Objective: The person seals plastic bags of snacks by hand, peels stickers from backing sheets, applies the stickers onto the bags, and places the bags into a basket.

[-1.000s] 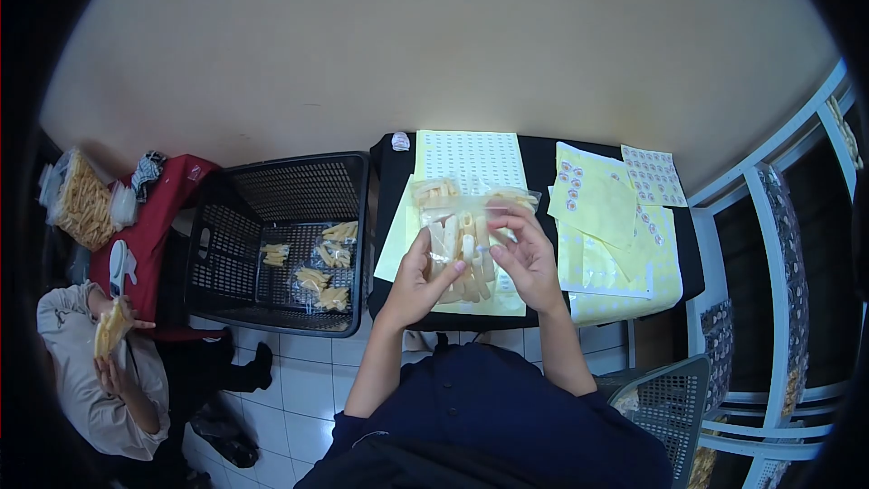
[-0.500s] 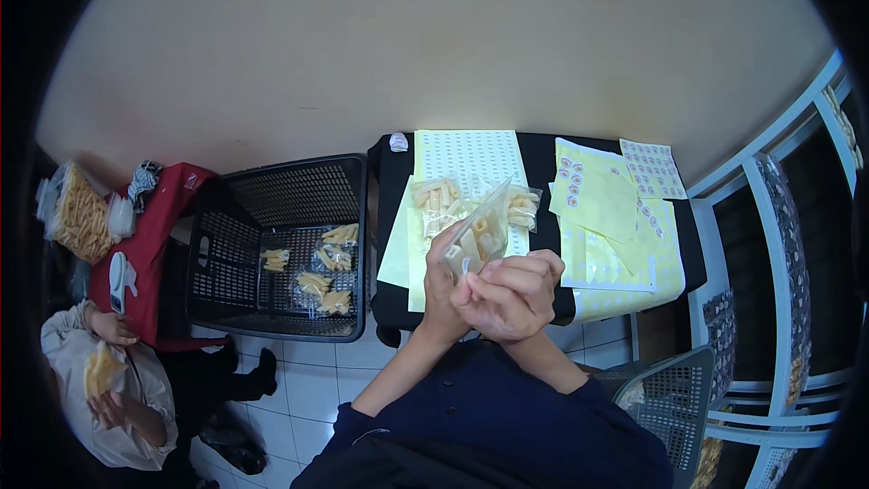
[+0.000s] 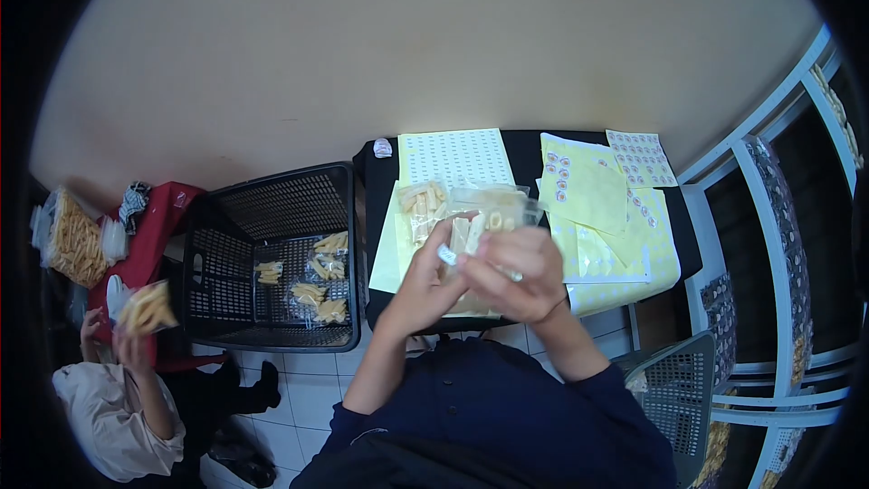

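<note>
A clear plastic bag of pale snack sticks (image 3: 469, 234) is in my left hand (image 3: 418, 282), fingers behind it and thumb along its near side. My right hand (image 3: 525, 273) is at the bag's right side, blurred, with its fingers curled in. A small white label (image 3: 447, 255) shows near the thumb of my left hand and the fingertips of my right. Some white also shows between the right fingers, too smeared to name. Just beyond lies another bag of sticks (image 3: 422, 200) on the yellow sticker sheets (image 3: 453, 158).
More sticker sheets (image 3: 588, 186) cover the black table's right side. A black crate (image 3: 353, 254) with several snack bags stands left. Further left, a person (image 3: 118, 417) holds a snack bag (image 3: 148, 308) beside a red table (image 3: 149, 244). A green basket (image 3: 674, 398) and white rack (image 3: 760, 263) are right.
The bag has tilted down and away from me, and my right hand has shifted slightly right. The person at left has raised their bag toward the red table.
</note>
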Available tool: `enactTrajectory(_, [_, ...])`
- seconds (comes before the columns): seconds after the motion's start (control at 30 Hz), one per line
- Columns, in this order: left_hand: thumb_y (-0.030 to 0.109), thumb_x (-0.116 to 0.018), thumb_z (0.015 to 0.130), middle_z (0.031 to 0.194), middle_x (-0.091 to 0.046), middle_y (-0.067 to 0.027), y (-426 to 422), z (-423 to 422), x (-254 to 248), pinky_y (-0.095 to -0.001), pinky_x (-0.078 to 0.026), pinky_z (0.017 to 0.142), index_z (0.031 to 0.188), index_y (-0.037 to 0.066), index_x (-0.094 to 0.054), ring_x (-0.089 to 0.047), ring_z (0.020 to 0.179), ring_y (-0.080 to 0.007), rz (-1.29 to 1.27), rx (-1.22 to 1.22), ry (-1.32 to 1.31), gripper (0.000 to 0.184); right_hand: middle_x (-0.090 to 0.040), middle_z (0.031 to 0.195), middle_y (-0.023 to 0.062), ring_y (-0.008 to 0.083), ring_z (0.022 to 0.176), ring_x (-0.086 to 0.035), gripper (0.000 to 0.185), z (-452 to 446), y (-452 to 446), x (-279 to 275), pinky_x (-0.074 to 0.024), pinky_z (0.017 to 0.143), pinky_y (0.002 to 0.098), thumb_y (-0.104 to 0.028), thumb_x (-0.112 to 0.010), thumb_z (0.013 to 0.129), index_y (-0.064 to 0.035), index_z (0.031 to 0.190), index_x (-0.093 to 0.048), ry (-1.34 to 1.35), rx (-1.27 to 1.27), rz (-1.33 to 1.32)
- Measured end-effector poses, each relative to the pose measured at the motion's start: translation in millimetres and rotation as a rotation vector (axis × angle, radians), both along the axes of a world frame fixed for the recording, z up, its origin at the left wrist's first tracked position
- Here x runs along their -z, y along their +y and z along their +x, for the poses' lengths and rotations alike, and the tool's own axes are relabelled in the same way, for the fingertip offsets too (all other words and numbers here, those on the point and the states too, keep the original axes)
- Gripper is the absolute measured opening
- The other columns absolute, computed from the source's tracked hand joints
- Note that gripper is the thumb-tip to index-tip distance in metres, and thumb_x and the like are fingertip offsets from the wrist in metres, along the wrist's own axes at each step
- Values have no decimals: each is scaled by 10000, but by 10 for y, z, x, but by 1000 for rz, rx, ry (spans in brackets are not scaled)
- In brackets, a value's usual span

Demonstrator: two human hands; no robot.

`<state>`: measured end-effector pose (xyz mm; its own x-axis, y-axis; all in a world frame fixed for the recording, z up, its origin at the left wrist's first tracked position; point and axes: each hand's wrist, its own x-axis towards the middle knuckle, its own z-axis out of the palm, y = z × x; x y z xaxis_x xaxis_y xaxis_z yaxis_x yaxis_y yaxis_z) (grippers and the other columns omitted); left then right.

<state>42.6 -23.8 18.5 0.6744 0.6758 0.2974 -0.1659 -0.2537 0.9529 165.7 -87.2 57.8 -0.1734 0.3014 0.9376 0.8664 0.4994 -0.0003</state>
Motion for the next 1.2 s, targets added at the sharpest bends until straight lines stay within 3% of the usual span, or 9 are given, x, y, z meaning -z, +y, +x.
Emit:
enactTrajectory(0.03, [56, -572, 772, 1156, -440, -150, 20, -47, -31, -301, -326, 914, 1199, -16, -346, -437, 1073, -200, -105, 109, -15, 488, -524, 825, 21, 158, 719, -553, 227, 98, 15, -53, -443, 608, 259, -92, -624, 607, -82, 834, -636, -36, -1, 11])
enactTrajectory(0.07, [63, -584, 770, 1161, -441, -143, 42, -88, -72, -293, -325, 916, 1199, -16, -352, -434, 1075, -189, -209, 217, -33, 494, -495, 831, 27, 182, 688, -539, 313, 180, 32, -136, -427, 550, 270, -53, -690, 518, -98, 822, -631, -79, 12, -7])
enactTrajectory(0.13, [74, -604, 766, 1149, -446, -124, 68, -169, -163, -280, -330, 910, 1198, -15, -354, -431, 1068, -166, -177, 241, -36, 507, -531, 821, 14, 149, 722, -551, 252, 308, 21, -229, -445, 617, 262, -106, -593, 618, -84, 865, -637, -201, 30, -92])
enactTrajectory(0.27, [13, -601, 746, 1159, -429, -103, 65, -209, -215, -269, -303, 917, 1215, -9, -308, -395, 1092, -146, -226, 361, 49, 554, -536, 802, 12, 139, 720, -550, 238, 395, 4, -278, -442, 626, 261, -100, -580, 618, -71, 849, -630, -303, -42, -191])
enactTrajectory(0.33, [26, -606, 748, 1144, -431, -100, 65, -212, -202, -262, -305, 908, 1210, -5, -301, -394, 1080, -139, -199, 415, 101, 554, -529, 748, 5, 132, 671, -550, 279, 403, -1, -294, -431, 544, 252, -59, -613, 535, -74, 811, -648, -340, -69, -215])
enactTrajectory(0.43, [40, -616, 745, 1130, -432, -100, 43, -204, -192, -258, -307, 900, 1204, -4, -304, -387, 1072, -136, -181, 419, 129, 557, -535, 775, 22, 139, 718, -550, 200, 430, 8, -274, -440, 636, 266, -95, -573, 620, -35, 806, -612, -419, -79, -234])
enactTrajectory(0.77, [16, -613, 741, 1136, -431, -113, 32, -184, -221, -243, -329, 882, 1228, 6, -272, -395, 1060, -130, -206, 378, 89, 595, -540, 771, 24, 138, 671, -557, 272, 484, 66, -251, -449, 571, 251, -71, -581, 552, -35, 815, -644, -462, -93, -218])
enactTrajectory(0.83, [15, -613, 741, 1137, -430, -115, 38, -188, -227, -244, -328, 885, 1233, 7, -266, -394, 1062, -132, -186, 384, 96, 603, -548, 798, 24, 142, 753, -554, 196, 502, 62, -240, -442, 659, 266, -105, -564, 640, -34, 814, -620, -505, -78, -250])
enactTrajectory(1.2, [15, -634, 721, 1140, -417, -111, 72, -61, -253, -251, -324, 898, 1223, -5, -278, -383, 1083, -136, -241, 419, 81, 616, -543, 836, 31, 163, 831, -543, 225, 601, 84, -317, -437, 707, 281, -104, -564, 661, -47, 873, -615, -486, -65, -405])
